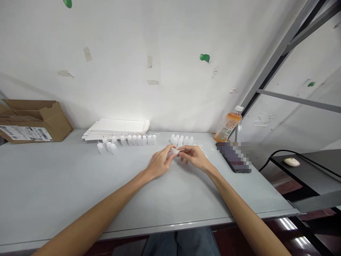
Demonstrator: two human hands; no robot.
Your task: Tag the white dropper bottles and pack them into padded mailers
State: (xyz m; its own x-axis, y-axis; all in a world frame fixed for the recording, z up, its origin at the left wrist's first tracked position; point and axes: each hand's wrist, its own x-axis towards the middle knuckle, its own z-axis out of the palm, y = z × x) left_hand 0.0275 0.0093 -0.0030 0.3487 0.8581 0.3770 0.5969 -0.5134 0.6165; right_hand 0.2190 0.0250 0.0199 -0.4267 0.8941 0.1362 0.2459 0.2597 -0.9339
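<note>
My left hand (160, 161) and my right hand (194, 156) meet over the middle of the grey table (66, 185). Both pinch one small white tag (174, 152) with a thin white string between their fingertips. Just behind the hands lies a short row of several white tags (181, 139). A longer row of the same white tags (138, 140) runs to the left, ending in a loose cluster of tags (107, 147).
A stack of white paper sheets (117, 127) lies against the wall. An open cardboard box (32, 121) sits at the far left. An orange drink bottle (228, 125) and a dark phone (234, 157) are at the right. A side desk holds a mouse (292, 162).
</note>
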